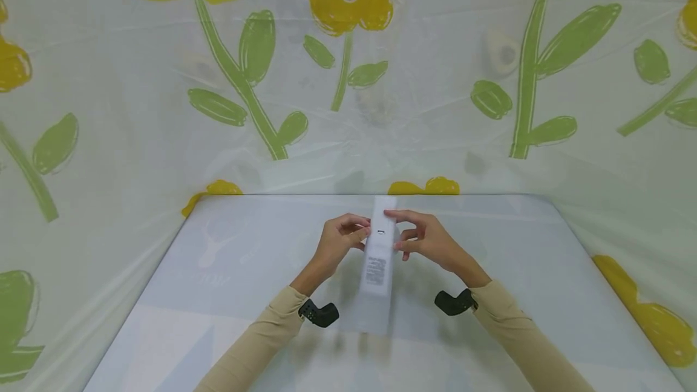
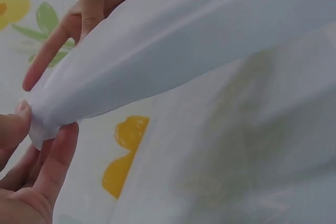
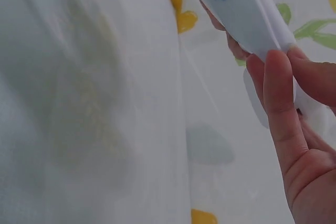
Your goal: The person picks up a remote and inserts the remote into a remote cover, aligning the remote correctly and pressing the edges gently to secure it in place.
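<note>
In the head view a long, narrow white packet (image 1: 379, 247) with a block of small dark print and a small dark mark stands between both hands above the table. My left hand (image 1: 339, 242) pinches its left edge near the upper part. My right hand (image 1: 430, 242) holds the right edge, its index finger laid across the front near the top. The left wrist view shows the smooth side of the packet (image 2: 142, 56), with left thumb and fingers gripping its end. From the right wrist, the packet (image 3: 247, 9) runs between the right thumb and fingers.
A pale table (image 1: 218, 271) with faint printed shapes lies under the hands. Behind and around it hangs a white cloth (image 1: 425, 107) with yellow flowers and green leaves. Both wrists wear a black device, one of them the left wrist device (image 1: 319, 313).
</note>
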Available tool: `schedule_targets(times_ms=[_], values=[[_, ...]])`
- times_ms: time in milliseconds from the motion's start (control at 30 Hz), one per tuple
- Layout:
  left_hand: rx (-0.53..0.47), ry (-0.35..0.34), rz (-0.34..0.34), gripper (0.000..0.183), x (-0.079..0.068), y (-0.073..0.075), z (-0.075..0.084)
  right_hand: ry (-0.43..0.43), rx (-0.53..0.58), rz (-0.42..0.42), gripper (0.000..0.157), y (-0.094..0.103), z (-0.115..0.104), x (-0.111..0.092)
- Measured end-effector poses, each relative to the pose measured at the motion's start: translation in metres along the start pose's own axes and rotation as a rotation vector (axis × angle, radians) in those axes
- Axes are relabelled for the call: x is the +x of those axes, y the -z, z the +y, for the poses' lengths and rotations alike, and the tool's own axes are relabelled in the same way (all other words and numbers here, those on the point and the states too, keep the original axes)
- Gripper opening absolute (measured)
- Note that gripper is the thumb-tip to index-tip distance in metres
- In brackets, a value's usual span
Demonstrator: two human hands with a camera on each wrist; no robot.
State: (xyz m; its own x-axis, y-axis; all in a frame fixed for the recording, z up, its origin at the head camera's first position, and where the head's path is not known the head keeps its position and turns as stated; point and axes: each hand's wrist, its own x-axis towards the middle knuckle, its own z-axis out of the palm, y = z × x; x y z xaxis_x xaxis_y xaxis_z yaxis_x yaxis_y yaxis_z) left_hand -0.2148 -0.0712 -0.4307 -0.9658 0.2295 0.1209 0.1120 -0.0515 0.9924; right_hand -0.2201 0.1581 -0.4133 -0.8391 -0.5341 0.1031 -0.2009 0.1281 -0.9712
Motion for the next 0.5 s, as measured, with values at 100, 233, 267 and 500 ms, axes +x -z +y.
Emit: schedule_targets(times_ms=[100,233,267,500], values=[[0.029,0.022,-0.008,0.017,-0.0008,-0.0004,-0.0003,0.006,0.005,0.013,0.059,-0.0004,-0.0001,0.0002],[0.056,0.027,-0.026,0.021,-0.0030,-0.0029,-0.0001,0.022,0.000,0.045,0.059,-0.0004,-0.0005,0.0007],[0.060,0.030,-0.024,0.021,-0.0035,-0.0037,-0.0001,0.022,-0.001,0.052,0.059,-0.0005,-0.0005,0.0008],[0.031,0.032,0.032,0.031,-0.0068,-0.0087,0.0009,0.009,0.014,0.087,0.057,-0.0015,-0.0006,-0.0009]])
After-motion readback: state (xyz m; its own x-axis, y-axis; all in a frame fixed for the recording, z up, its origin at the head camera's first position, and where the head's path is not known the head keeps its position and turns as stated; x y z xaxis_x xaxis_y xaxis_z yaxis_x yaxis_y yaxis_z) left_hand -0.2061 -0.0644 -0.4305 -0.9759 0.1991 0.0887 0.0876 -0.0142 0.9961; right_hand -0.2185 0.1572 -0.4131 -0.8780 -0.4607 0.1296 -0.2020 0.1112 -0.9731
